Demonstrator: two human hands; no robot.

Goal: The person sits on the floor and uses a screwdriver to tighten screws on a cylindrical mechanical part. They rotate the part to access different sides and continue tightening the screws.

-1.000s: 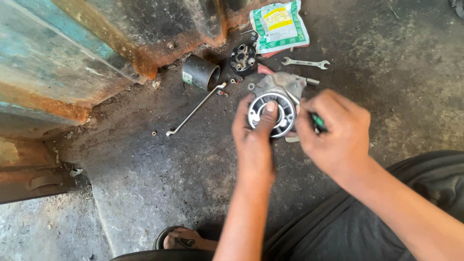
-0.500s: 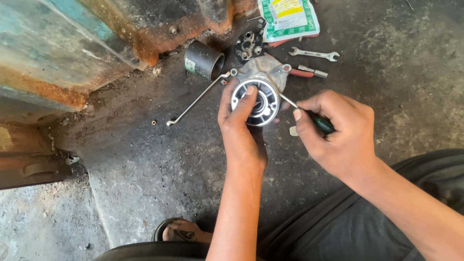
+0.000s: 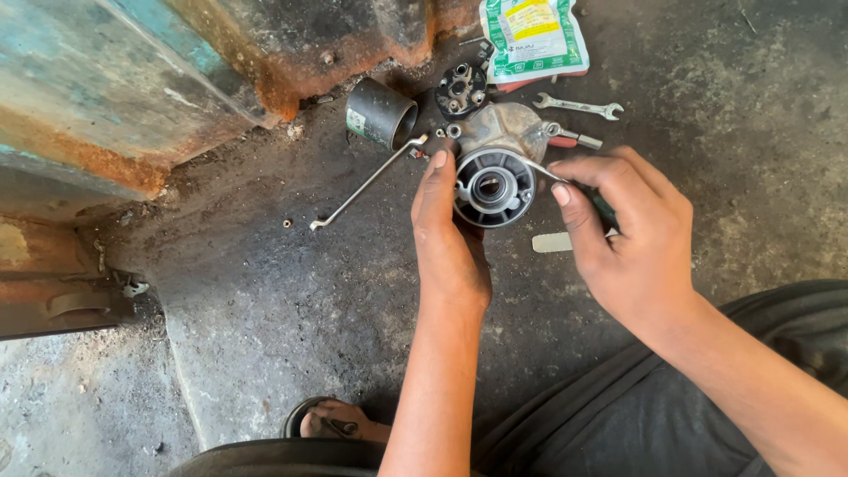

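Note:
A grey metal motor housing with a round ringed face [image 3: 493, 184] lies on the concrete floor. My left hand [image 3: 446, 237] steadies its left rim, fingers stretched along the edge. My right hand [image 3: 632, 231] grips a thin screwdriver [image 3: 543, 171] with a green handle, its tip resting at the right edge of the round face.
A dark metal cylinder [image 3: 380, 113], a black round part [image 3: 461, 89], an open-ended spanner [image 3: 579, 107], a long bent wrench [image 3: 367, 182] and a green-white packet [image 3: 533, 37] lie around the housing. A rusty painted metal wall [image 3: 159, 88] stands at left. A sandalled foot [image 3: 334, 422] is below.
My left hand has slid off the face of the housing to its left rim, so the round face now shows. The screwdriver tip has moved onto the right edge.

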